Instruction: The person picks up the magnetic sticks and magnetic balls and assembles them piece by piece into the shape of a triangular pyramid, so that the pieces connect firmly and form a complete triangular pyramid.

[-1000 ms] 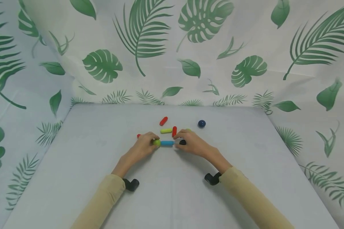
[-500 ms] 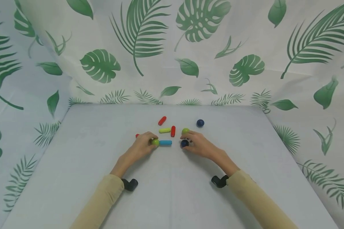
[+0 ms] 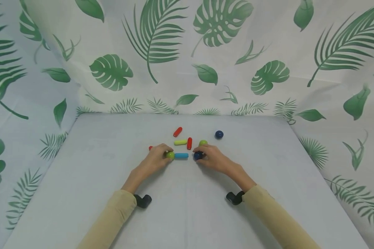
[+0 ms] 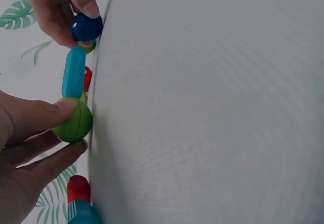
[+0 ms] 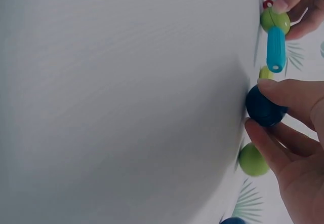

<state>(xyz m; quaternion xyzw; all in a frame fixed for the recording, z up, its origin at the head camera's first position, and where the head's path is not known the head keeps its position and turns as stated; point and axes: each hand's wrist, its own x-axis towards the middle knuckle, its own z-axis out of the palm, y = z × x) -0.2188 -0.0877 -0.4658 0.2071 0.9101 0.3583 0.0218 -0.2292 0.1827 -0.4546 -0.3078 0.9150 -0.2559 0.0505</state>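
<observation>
Here both hands (image 3: 157, 159) (image 3: 213, 157) lie low, pinching balls (image 3: 170, 155) (image 3: 197, 155)

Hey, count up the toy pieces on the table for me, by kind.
Balls: 4, green balls, navy balls
Sticks: 4, blue stick, yellow stick, red sticks
Half-hidden behind left hand: 2, red piece, blue piece
Total: 10

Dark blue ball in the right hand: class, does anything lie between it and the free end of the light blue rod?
Nothing visible does. The dark blue ball and light blue rod are separated only by bare table.
</observation>
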